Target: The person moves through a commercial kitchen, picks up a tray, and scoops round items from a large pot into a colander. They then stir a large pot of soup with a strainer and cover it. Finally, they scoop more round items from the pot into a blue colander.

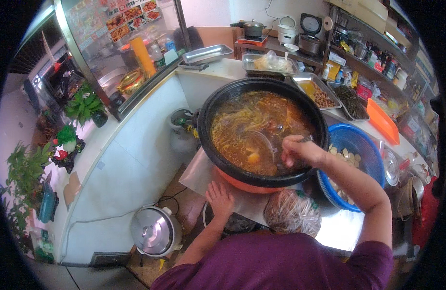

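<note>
A large black pot (205,145) filled with brown, oily broth (241,112) stands in front of me. My right hand (297,150) reaches over its near right side, the fingers wrapped around the handle (307,139) of a skimmer. The skimmer's round head (261,143) lies partly sunk in the broth, close to a pale yellow lump (253,157). My left hand (219,197) rests with fingers spread on the metal counter edge, below the pot, and holds nothing. Beside the pot, on its right, sits a blue plastic basket (373,166) with pale round slices (348,157).
A plastic-wrapped bundle (292,212) lies at the counter's near edge. Metal trays (317,90) of ingredients and an orange tray (383,121) line the far right. On the floor side are a gas cylinder (183,136) and a lidded cooker (154,230). Potted plants (83,105) stand on the left ledge.
</note>
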The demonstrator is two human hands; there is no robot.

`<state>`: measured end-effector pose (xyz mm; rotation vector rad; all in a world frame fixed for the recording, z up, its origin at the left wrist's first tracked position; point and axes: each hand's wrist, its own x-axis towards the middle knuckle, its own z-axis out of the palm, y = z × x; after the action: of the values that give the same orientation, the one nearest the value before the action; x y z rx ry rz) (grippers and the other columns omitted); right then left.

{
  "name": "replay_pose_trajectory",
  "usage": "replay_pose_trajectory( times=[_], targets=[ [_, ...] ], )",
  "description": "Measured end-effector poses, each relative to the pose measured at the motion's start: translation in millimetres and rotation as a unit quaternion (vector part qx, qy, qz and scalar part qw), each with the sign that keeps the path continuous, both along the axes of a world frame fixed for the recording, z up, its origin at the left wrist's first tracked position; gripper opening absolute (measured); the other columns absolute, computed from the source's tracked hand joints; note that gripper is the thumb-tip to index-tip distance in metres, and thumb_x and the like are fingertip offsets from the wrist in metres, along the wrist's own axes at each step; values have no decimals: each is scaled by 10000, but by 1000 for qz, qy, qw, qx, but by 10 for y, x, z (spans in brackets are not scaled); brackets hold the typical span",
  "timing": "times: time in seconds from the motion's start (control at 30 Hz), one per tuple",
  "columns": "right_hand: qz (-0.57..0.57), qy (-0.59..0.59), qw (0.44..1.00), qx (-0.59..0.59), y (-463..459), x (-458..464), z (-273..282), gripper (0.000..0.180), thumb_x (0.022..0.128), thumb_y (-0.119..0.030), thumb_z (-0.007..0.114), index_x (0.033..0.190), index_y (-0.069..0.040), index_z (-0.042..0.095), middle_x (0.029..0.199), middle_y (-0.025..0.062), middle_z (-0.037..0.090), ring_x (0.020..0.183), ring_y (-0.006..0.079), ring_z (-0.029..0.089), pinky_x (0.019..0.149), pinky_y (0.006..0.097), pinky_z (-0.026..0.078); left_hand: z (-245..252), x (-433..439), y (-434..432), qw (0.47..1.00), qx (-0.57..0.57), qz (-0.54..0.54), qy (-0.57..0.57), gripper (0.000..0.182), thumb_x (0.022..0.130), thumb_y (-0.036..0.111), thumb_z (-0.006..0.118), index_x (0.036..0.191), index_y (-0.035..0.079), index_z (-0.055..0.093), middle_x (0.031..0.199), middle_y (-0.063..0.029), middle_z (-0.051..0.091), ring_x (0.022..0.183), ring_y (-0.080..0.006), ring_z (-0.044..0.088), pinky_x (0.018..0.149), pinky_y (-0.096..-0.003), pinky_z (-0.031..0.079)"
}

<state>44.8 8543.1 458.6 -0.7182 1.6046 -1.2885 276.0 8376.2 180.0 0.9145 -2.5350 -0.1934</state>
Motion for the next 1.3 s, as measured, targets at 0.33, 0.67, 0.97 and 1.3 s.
replay_pose_trajectory(
  times=[0.33, 0.67, 0.97, 1.3],
  targets=[
    [-75, -103, 981, -146, -39, -17, -36, 267, 944, -294, 418, 776, -94, 476, 767, 148, 611, 596, 177, 585, 577, 291, 493, 30, 14, 20, 1000, 21, -2, -12, 574, 779, 283, 524, 1259, -18, 432, 1409, -240, 262, 1328, -390, 193, 1070, -534, 131],
    [-145, -107, 972, -153, 239, 105, 60, 184, 892, -224, 448, 756, -100, 455, 640, 67, 498, 543, 156, 473, 506, 289, 406, 16, 30, -2, 1000, 21, -6, -8, 622, 734, 290, 582, 1265, 5, 431, 1381, -248, 291, 1298, -413, 236, 1015, -567, 202],
    [-258, -44, 942, -208, 983, -11, 91, 207, 932, -276, 449, 783, -133, 437, 706, 35, 525, 551, 83, 461, 498, 202, 396, 56, 59, 42, 999, 17, 16, 45, 550, 758, 293, 546, 1225, 11, 482, 1375, -236, 314, 1307, -382, 244, 1043, -547, 186],
    [-403, 315, 854, -98, 2517, 65, 509, 182, 906, -210, 449, 834, -55, 511, 716, 16, 495, 689, 132, 538, 652, 259, 444, -182, 2, -20, 999, -33, -14, 10, 532, 747, 278, 544, 1198, 1, 490, 1383, -253, 318, 1317, -399, 222, 1039, -568, 158]
  ],
)
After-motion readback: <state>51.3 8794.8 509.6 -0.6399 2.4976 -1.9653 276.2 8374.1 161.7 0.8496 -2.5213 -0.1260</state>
